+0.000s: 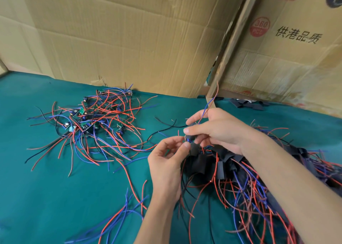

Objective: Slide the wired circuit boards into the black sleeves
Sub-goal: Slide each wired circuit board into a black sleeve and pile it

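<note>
- Head view: a black sleeve [191, 138] is held up over the green table [46, 197], near its middle, with a small board partly seen at its open end.
- The sleeve is gripped by the curled fingers of the right hand [216, 131].
- The board's end is pinched by the left hand [167, 156] fingertips.
- Bare wired circuit boards [92, 118] are piled near the far left edge.
- Filled sleeves [222, 164] are heaped by the right edge.

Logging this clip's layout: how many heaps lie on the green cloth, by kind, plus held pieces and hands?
Bare wired circuit boards heap: 1
Sleeved boards heap: 1
Empty black sleeves heap: 1
Black sleeve with board, held: 1
Left hand, right hand: 2
Total: 6
</note>
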